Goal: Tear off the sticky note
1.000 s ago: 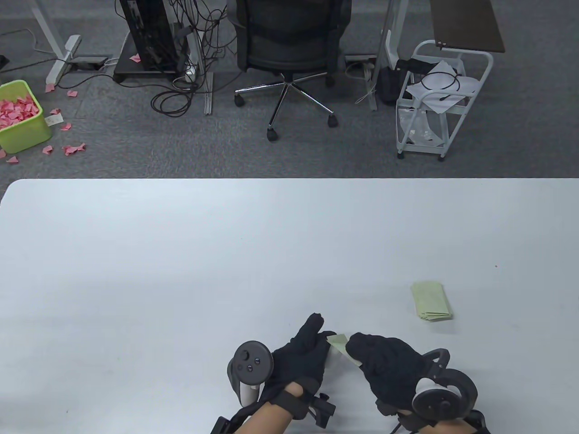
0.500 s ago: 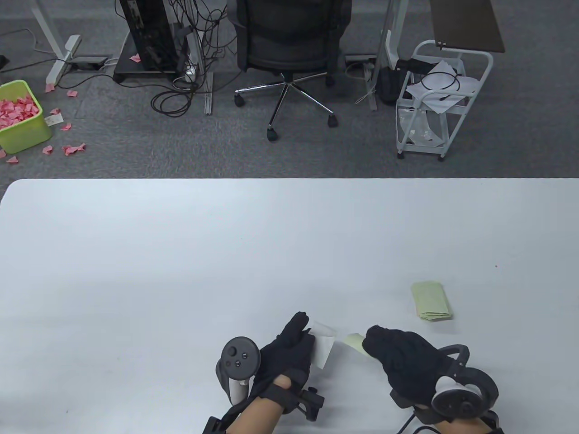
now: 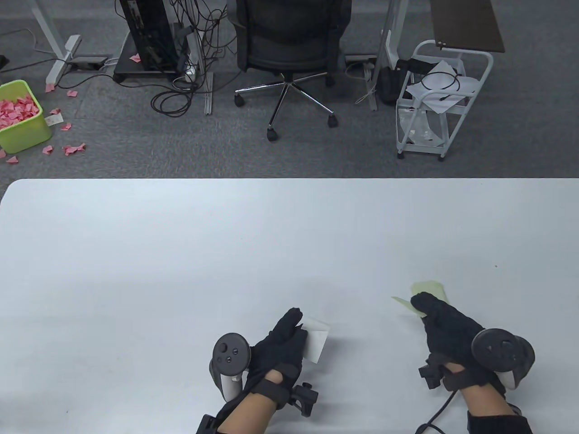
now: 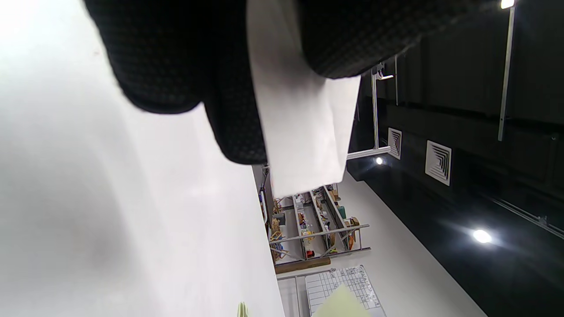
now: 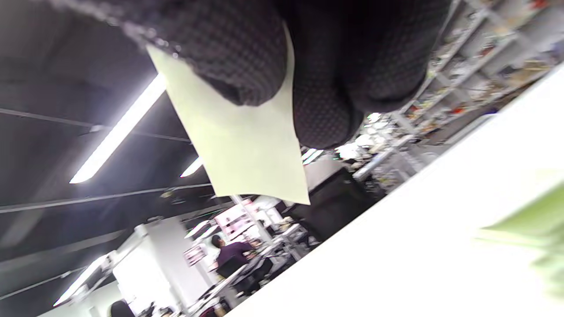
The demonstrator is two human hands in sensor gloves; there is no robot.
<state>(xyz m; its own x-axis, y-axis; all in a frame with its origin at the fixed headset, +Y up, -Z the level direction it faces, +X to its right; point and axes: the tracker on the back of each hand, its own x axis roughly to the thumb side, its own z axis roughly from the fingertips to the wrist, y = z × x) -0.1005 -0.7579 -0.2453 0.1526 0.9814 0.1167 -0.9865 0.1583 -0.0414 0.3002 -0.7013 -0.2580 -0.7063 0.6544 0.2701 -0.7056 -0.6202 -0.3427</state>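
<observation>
Holding one green sticky note (image 3: 402,302) — right hand (image 3: 445,325) — one white sheet (image 3: 316,339) — left hand (image 3: 278,346).

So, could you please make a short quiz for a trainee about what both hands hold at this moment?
1. True or false: the right hand pinches a green sticky note.
2. What does the left hand hold? A) a pink scrap B) a white paper sheet C) nothing
3. Fill in: the right hand hovers by the green ____ of notes on the table.

Key: 1 true; 2 B; 3 stack.
</observation>
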